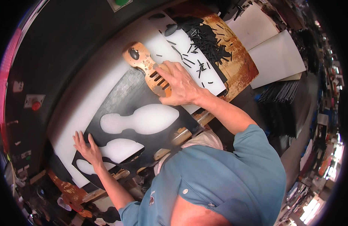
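My right hand (181, 84) grips the near end of an orange-brown, sole-shaped cutting die (143, 60), with its fingers along one side. The die has a dark oval opening at its far end and several slots near my fingers. It rests at the far edge of a black sheet (123, 92), partly over the white board (79, 116) beneath. Sole-shaped holes in the sheet show the white board through them. Toward the left end of the sheet, my left hand (88, 150) lies with its fingers spread, holding nothing.
Black strips and offcuts (204, 37) are heaped at the far right, on the white board and a rust-stained board (239, 56). White sheets (281, 56) lie beyond, above a stack of black pieces (277, 109). A dark machine face with a red button (35, 105) stands on the left.
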The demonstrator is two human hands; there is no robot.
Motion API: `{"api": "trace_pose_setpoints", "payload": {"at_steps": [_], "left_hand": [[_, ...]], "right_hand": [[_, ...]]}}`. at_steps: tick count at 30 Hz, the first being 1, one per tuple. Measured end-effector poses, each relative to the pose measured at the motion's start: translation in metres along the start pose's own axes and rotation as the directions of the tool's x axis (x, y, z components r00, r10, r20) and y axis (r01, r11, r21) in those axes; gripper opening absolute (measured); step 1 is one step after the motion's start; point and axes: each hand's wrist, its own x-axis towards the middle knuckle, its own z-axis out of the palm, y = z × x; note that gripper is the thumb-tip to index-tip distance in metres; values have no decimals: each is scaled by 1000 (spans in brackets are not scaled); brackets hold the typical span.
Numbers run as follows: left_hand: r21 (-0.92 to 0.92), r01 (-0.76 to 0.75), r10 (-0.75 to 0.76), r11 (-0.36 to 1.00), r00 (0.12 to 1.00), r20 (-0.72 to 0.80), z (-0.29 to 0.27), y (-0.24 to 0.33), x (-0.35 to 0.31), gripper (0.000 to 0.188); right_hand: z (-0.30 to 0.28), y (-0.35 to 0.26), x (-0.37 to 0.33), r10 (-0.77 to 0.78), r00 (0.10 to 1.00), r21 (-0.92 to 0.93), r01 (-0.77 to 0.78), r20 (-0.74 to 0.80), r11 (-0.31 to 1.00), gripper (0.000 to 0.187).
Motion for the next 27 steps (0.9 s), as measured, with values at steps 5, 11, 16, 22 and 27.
{"api": "trace_pose_setpoints", "payload": {"at_steps": [5, 11, 16, 22, 27], "left_hand": [[-463, 26, -37, 886, 999, -14, 8, 90, 24, 39], [-794, 51, 21, 605, 997, 80, 10, 196, 59, 34], [-942, 80, -4, 325, 997, 83, 5, 253, 75, 34], [-927, 139, -17, 348, 990, 141, 1, 280, 75, 27], [-908, 179, -37, 378, 983, 178, 1, 287, 77, 27]], "right_hand": [[-42, 7, 5, 269, 910, 745, -413, 315, 524, 99], [-64, -34, -24, 332, 865, 919, -304, 376, -250, 121], [-57, -55, -40, 306, 871, 856, -210, 383, -473, 121], [-49, -63, -53, 251, 877, 838, -252, 409, -485, 121], [-48, -75, -56, 342, 842, 890, -303, 417, -340, 127]]}}
